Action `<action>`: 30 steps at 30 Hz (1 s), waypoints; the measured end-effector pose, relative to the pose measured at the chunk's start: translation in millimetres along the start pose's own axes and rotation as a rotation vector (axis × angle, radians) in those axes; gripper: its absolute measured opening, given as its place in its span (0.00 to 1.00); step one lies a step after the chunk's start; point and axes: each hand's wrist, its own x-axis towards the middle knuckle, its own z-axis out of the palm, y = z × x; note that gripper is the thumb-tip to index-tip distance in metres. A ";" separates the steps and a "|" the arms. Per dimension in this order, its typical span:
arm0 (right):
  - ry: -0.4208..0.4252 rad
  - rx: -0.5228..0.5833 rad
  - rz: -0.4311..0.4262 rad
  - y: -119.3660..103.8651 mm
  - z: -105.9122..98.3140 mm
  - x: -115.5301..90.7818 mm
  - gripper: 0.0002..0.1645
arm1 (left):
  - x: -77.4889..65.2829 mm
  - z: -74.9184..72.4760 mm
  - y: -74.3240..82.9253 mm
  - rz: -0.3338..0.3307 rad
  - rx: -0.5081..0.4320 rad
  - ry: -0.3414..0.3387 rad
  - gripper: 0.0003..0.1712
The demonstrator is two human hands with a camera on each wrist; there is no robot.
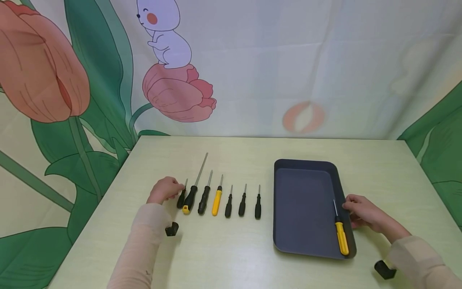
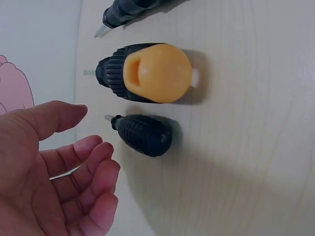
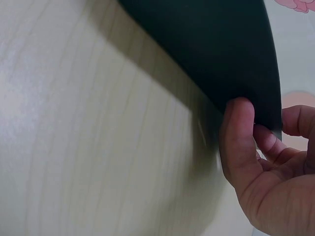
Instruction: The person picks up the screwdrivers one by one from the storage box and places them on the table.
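My left hand (image 1: pixel 165 190) hovers at the left end of a row of screwdrivers, beside a short black screwdriver (image 1: pixel 181 199). The left wrist view shows its fingers loosely bent, apart from that screwdriver's black handle (image 2: pixel 145 135). Just right of it lies a large black screwdriver with a yellow end cap (image 2: pixel 165 73). With thumb and fingers, my right hand (image 1: pixel 364 212) pinches the right rim of a dark rectangular tray (image 1: pixel 301 212). Inside the tray, along its right side, rests a yellow-handled screwdriver (image 1: pixel 341 237). The right wrist view shows the tray's outer wall (image 3: pixel 226 54) between thumb and fingers.
Further along the row lie a black screwdriver (image 1: pixel 204 199), a yellow one (image 1: pixel 217 201) and several small black ones, the last (image 1: pixel 258 208) left of the tray. All rest on a pale wooden table (image 1: pixel 231 257). A printed curtain (image 1: pixel 245 72) hangs behind it.
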 end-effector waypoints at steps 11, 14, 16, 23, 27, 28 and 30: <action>0.001 -0.005 0.004 -0.6 0.1 0.1 0.06 | 2.5 2.4 6.3 0.012 -0.050 0.009 0.16; 0.002 -0.004 0.006 -0.8 0.2 0.1 0.06 | 0.6 2.8 11.3 0.012 -0.082 -0.003 0.17; 0.003 -0.002 0.008 -0.8 0.1 0.2 0.06 | -0.5 3.0 15.2 0.014 -0.111 -0.014 0.17; 0.003 -0.010 0.013 -1.0 0.4 -0.1 0.07 | -1.1 6.3 25.7 0.033 -0.164 -0.041 0.17; 0.000 -0.008 0.009 -1.2 0.3 0.0 0.06 | -0.7 9.0 28.3 0.041 -0.174 -0.051 0.17; 0.000 -0.008 0.009 -1.1 0.2 0.1 0.06 | -0.4 9.9 28.6 0.040 -0.178 -0.053 0.18; -0.001 -0.008 0.010 -1.0 0.1 0.3 0.06 | -0.6 11.8 29.7 0.046 -0.185 -0.062 0.18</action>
